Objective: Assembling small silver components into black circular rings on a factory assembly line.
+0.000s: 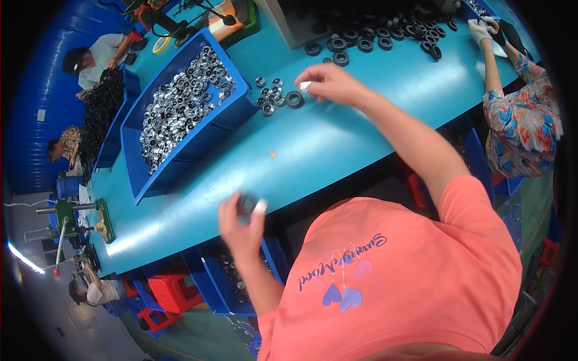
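My left hand (239, 231) is curled around a dark round part (246, 204) just over the near table edge. Both are smeared by motion, and a white cover shows on the thumb tip. Farther up the teal table, my right hand (332, 84) hovers with its fingers apart and nothing visible in them. It also has a white cover on a fingertip. Just left of it lies a black ring (294, 100), beside a small cluster of shiny silver round parts (271, 96).
A large blue bin (180, 171) of silver parts stands on the table (319, 144) at left. Many black rings (365, 45) lie at the back. Below the edge is another blue bin (220, 293). Co-workers sit left and right; a gloved one (480, 33) is at right.
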`<state>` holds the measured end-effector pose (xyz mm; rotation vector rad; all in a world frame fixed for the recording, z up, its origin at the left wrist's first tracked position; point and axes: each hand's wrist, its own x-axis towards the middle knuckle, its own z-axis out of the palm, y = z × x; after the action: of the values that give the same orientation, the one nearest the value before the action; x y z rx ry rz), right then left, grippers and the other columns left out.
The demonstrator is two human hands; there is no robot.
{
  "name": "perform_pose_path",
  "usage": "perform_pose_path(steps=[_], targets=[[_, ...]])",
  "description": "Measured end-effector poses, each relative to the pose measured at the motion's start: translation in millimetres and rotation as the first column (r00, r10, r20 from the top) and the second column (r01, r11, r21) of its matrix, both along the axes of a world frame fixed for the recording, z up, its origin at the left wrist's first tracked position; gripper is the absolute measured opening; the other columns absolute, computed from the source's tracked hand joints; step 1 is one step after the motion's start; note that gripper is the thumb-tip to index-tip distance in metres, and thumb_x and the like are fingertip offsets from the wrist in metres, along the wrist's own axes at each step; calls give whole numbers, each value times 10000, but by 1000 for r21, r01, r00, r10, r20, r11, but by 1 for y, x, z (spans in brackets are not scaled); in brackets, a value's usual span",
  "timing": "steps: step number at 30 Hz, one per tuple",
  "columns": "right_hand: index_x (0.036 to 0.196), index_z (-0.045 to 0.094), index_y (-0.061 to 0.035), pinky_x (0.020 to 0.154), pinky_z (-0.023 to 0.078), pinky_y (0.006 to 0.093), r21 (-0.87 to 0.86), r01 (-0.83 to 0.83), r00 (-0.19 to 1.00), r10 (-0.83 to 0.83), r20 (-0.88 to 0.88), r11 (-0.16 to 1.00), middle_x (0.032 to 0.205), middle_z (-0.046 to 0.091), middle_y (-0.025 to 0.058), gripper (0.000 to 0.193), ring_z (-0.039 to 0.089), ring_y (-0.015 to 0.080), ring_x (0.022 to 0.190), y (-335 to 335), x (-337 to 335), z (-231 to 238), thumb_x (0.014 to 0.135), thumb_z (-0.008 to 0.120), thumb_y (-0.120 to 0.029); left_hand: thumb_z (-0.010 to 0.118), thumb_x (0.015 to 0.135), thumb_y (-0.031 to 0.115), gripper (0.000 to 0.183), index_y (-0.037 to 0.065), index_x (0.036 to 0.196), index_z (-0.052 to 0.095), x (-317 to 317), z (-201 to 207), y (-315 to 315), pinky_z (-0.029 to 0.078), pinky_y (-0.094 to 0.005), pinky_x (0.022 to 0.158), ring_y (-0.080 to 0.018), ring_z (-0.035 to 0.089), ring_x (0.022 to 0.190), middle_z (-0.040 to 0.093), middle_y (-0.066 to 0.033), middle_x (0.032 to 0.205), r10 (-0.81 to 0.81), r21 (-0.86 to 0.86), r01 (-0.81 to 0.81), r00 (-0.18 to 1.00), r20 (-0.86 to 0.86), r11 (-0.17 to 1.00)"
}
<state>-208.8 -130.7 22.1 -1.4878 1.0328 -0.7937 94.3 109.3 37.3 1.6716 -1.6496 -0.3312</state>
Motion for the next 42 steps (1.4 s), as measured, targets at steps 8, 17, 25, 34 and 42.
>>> perform_pose_path(steps=[8, 17, 25, 34, 42], targets=[[1207, 667, -74, 888, 520, 405, -401, -233, 805, -56, -591, 886, 1123, 639, 127, 558, 631, 291, 1046, -3, 5, 8, 760, 795, -384, 809, 750, 145, 497, -9, 1197, 657, 131, -8, 178, 526, -419, 805, -340, 656, 872, 674, -186, 1006, 351, 481, -587, 795, 495, 651], [1088, 677, -106, 824, 519, 403, -597, -129, 952, -70, -298, 792, 1030, 615, 89, 451, 609, 279, 969, 44, 27, 0, 683, 829, -233, 706, 906, 108, 441, -7, 1313, 580, -30, -17, -17, 535, -298, 781, -179, 634, 920, 643, -102, 1091, -68, 130, 172, 818, -571, 976], [1169, 663, -93, 792, 541, 325, -602, -110, 985, 6, -172, 791, 1014, 622, 51, 478, 615, 205, 902, 79, 43, 17, 717, 815, -121, 733, 890, 31, 509, -36, 1350, 528, -99, -11, -99, 540, -254, 765, -110, 627, 888, 633, -82, 1087, -154, -34, 231, 521, -839, 972], [1285, 597, -73, 894, 548, 316, -288, -135, 987, 155, 49, 948, 1083, 628, 57, 555, 640, 165, 970, 79, 60, 7, 759, 773, -40, 750, 871, 10, 531, -64, 1349, 530, -86, -21, -96, 548, -253, 766, -120, 648, 889, 655, -86, 1072, -42, 31, 132, 514, -856, 991], [1238, 653, -109, 986, 503, 381, -562, -128, 961, -37, -273, 817, 1179, 619, 72, 420, 593, 259, 1112, 28, 57, -6, 821, 694, -75, 634, 975, 206, 526, -49, 1407, 475, -52, -45, -92, 525, -348, 863, -184, 597, 957, 610, -112, 1141, -151, -143, 366, -8, -989, 920]])
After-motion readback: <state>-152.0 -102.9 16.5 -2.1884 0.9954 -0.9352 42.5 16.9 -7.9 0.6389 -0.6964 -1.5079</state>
